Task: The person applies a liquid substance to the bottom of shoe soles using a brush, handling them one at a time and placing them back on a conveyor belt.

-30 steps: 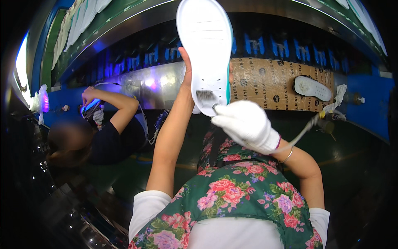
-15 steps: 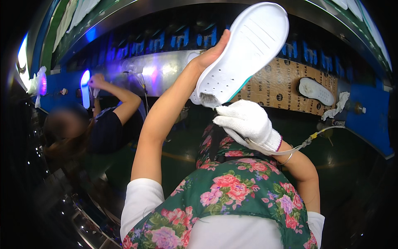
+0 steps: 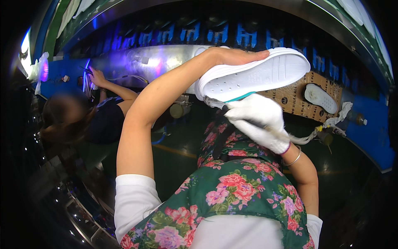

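My bare left hand (image 3: pixel 236 57) grips a white shoe sole (image 3: pixel 261 74) along its far edge, thumb side toward the sole's right end. The sole lies tilted, its perforated and ribbed inner face toward me, with a teal strip on the near edge. In a white glove, my right hand (image 3: pixel 260 118) is closed around a dark-handled brush (image 3: pixel 214 102). The brush's bristles meet the near rim of the sole at its left end. From the gloved hand a pale hose (image 3: pixel 304 139) runs off to the right.
Another white sole (image 3: pixel 320 98) lies on brown printed cardboard (image 3: pixel 292 92) at the right, near a crumpled white cloth (image 3: pixel 345 110). Behind runs a dark conveyor with blue holders (image 3: pixel 246 35). At left, a co-worker's arm (image 3: pixel 116 89) reaches over the metal bench (image 3: pixel 174 58).
My left hand has lowered the sole and turned it from steep to nearly level. The brush has moved slightly left along its near rim. The co-worker's hand has shifted too.
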A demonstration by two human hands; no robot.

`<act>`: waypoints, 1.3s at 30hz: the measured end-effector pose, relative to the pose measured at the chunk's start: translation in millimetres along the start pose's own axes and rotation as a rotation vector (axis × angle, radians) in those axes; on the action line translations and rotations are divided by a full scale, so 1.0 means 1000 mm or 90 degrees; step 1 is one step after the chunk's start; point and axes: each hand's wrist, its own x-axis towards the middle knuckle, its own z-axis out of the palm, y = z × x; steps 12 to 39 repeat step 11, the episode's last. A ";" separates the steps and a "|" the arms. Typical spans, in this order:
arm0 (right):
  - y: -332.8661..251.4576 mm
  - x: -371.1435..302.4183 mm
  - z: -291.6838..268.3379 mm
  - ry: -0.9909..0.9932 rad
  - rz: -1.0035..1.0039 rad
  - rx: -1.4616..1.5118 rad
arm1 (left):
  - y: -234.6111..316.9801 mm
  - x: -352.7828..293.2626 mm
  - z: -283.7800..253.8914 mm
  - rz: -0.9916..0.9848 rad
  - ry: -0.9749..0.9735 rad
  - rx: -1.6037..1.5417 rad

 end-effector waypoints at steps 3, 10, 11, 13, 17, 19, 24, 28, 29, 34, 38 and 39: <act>0.009 0.000 -0.008 0.073 0.045 -0.044 | 0.008 0.000 0.001 0.001 -0.034 0.004; 0.006 0.002 -0.007 0.032 0.128 0.079 | 0.002 0.016 -0.006 -0.078 -0.034 0.087; 0.007 0.002 -0.008 0.055 0.163 0.042 | 0.001 0.016 -0.006 -0.079 -0.035 0.086; 0.007 0.002 -0.008 0.055 0.163 0.042 | 0.001 0.016 -0.006 -0.079 -0.035 0.086; 0.007 0.002 -0.008 0.055 0.163 0.042 | 0.001 0.016 -0.006 -0.079 -0.035 0.086; 0.007 0.002 -0.008 0.055 0.163 0.042 | 0.001 0.016 -0.006 -0.079 -0.035 0.086; 0.007 0.002 -0.008 0.055 0.163 0.042 | 0.001 0.016 -0.006 -0.079 -0.035 0.086; 0.007 0.002 -0.008 0.055 0.163 0.042 | 0.001 0.016 -0.006 -0.079 -0.035 0.086; 0.007 0.002 -0.008 0.055 0.163 0.042 | 0.001 0.016 -0.006 -0.079 -0.035 0.086; 0.007 0.002 -0.008 0.055 0.163 0.042 | 0.001 0.016 -0.006 -0.079 -0.035 0.086; 0.007 0.002 -0.008 0.055 0.163 0.042 | 0.001 0.016 -0.006 -0.079 -0.035 0.086; 0.007 0.002 -0.008 0.055 0.163 0.042 | 0.001 0.016 -0.006 -0.079 -0.035 0.086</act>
